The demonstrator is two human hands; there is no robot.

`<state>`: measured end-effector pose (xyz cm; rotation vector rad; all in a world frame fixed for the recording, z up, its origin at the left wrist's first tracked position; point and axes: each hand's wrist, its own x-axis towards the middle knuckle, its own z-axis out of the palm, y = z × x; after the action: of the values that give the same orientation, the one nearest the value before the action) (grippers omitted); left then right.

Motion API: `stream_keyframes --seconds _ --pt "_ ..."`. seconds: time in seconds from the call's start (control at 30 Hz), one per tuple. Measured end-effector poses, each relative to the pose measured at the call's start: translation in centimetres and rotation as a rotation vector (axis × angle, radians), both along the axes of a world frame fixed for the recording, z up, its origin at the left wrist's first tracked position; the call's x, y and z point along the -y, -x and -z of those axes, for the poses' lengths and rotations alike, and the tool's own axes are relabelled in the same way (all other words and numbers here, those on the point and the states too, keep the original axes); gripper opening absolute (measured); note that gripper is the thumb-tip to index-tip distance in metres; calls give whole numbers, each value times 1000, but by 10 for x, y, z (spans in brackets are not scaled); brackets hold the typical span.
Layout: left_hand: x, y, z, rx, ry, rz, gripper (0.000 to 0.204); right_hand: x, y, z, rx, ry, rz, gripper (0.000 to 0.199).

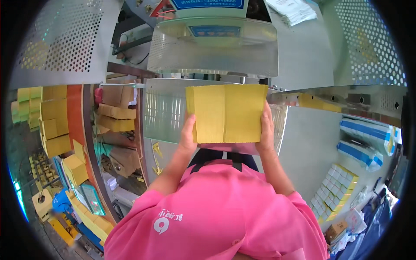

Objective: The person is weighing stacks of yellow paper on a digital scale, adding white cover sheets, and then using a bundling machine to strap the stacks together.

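Your left hand [188, 135] and right hand [266, 133], each partly curled, hold opposite side edges of the yellow cardboard [242, 115] between them, and it could buckle along its middle crease if your palms press inward too hard.

2 hands level in 1 shared grip

The left hand [187, 138] and right hand [266, 139] sit well apart, palms turned inward, gripping from opposite sides. The left thumb [190, 123] points forward, away from the chest; most of the left fingers are hidden beyond it. On the other side, the right fingers [268, 112] extend forward too. Behind the fingers, both wrists look nearly straight. Farther back from them, the bare left forearm [170, 171] and right forearm [277, 170] slant outward toward the elbows.
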<state>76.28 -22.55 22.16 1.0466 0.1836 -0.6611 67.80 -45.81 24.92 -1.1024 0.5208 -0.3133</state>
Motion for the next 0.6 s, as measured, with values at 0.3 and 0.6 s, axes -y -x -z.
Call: stream_keyframes --seconds 0.3,0.6 --pt "35 -82 3 139 11 168 65 12 -45 -4 65 52 109 58" --pt "53 -108 0 244 47 151 69 30 -56 9 -14 93 61 57"
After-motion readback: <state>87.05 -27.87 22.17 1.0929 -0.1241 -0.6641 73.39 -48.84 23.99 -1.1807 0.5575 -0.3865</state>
